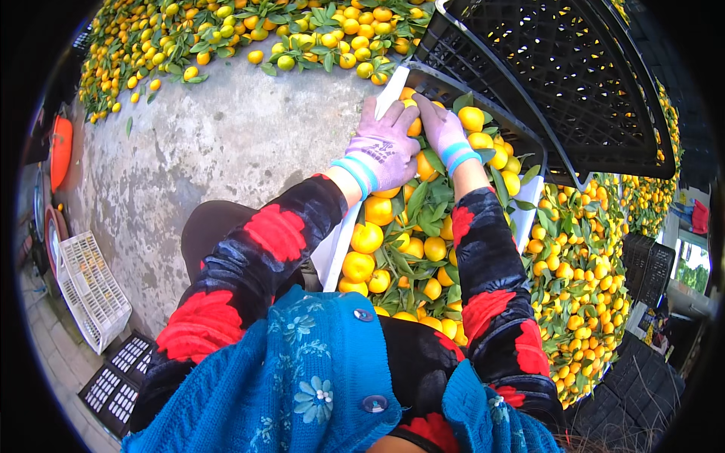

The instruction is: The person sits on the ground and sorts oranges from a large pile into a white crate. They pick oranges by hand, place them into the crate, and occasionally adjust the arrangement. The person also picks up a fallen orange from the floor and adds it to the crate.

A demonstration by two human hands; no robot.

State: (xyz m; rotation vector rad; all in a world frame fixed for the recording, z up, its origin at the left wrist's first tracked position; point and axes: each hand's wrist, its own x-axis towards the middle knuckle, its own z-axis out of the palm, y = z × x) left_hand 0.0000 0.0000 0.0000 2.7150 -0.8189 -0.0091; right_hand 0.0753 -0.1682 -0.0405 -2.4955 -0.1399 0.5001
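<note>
My left hand [384,147], in a light purple glove with a blue cuff, lies over the left rim of a crate at its far end. Its fingers are stretched and slightly apart, beside a white liner sheet [392,92] that sticks up there. Close by, my right hand [444,134], gloved alike, reaches onto the fruit with fingers extended. Beneath both hands, mandarins [366,238] with green leaves [427,208] fill the white-lined crate [343,245]. The right fingertips touch or nearly touch mandarins; part of the contact is hidden.
Black plastic crates [544,68] stand tilted at the far right. Loose mandarins [578,279] are heaped to the right, with another heap [219,34] along the back. A white basket [94,291] and an orange basin [60,153] sit left on the concrete floor [204,143].
</note>
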